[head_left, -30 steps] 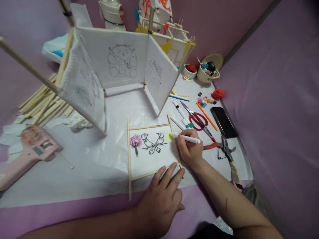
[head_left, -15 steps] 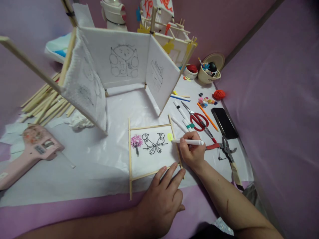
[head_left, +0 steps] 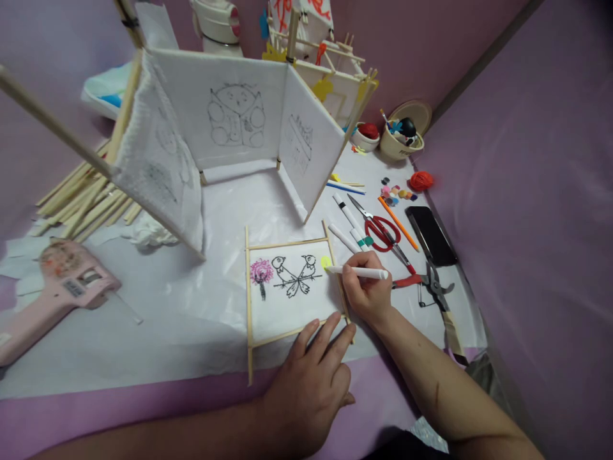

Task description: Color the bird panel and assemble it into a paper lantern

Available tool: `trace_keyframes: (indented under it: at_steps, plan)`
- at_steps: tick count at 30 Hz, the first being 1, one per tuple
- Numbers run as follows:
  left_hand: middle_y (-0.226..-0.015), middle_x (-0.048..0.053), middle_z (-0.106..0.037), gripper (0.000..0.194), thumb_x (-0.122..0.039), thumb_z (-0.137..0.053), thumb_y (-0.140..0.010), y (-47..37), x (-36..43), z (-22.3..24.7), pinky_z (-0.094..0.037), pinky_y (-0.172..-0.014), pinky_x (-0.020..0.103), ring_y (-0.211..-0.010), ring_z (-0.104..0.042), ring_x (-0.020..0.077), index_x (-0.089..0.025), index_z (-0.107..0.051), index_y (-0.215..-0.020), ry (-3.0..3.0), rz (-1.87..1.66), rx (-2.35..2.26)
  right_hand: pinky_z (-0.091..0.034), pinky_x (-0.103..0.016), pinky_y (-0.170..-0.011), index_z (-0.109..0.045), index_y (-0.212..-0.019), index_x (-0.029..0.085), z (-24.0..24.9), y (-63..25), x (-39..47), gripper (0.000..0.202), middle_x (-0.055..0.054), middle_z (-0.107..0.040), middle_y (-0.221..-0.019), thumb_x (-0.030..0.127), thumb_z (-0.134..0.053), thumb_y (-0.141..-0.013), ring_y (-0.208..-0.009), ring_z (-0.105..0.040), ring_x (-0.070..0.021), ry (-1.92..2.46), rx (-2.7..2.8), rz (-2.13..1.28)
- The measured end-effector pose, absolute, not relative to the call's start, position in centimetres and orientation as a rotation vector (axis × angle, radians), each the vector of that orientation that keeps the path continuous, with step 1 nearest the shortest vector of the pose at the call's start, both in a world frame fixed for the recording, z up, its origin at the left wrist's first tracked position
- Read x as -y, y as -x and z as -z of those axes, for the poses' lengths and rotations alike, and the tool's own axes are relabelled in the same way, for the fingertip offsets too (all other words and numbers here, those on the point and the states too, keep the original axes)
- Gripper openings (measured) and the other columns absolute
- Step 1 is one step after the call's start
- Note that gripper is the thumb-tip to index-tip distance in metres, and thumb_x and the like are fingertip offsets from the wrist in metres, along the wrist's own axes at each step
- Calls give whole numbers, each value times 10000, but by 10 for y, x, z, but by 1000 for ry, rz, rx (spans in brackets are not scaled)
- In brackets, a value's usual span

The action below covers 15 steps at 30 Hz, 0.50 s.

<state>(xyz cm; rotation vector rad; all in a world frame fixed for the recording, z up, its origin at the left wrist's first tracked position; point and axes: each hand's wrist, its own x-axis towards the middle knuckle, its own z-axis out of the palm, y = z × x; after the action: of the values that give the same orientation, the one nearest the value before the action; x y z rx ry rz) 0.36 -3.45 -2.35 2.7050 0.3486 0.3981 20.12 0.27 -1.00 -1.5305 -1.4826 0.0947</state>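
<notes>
A white panel (head_left: 282, 319) in a frame of thin wooden sticks lies flat on the covered table. Two black-outlined birds (head_left: 297, 275) on a branch are drawn on it, with a pink flower (head_left: 261, 271) on a dark stem at the left. My right hand (head_left: 368, 287) is closed round a white marker (head_left: 361, 273), its tip at a small yellow patch (head_left: 325, 262) near the panel's right edge. Fingers spread, my left hand (head_left: 316, 370) rests on the lower right of the frame.
Behind stands a folded screen of white panels (head_left: 239, 108) with drawings. A pink glue gun (head_left: 67, 281) and wooden sticks (head_left: 81, 198) lie left. To the right are red scissors (head_left: 380, 233), pruning shears (head_left: 433, 287), a phone (head_left: 432, 235) and an orange yarn ball (head_left: 421, 181).
The marker tip and my right hand have shifted slightly left and up beside the yellow patch. My left hand stays on the frame; the view has moved a little.
</notes>
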Motion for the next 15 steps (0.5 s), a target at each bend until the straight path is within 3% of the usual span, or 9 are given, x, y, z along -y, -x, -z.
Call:
trace_keyframes:
  at_steps: [15]
  plan:
    - [-1561,121,-410,306,-470,-610,-947,-3,35,22,-170,-1173,539,-1504,-209,359,-167,-588,-911,-2698,-390,-356,-375,-257,-487,-501,-770,218,12,-202,-3,139,38,-513,-657,187,-596,-866,-520,-455,-111,1539,1430,-39]
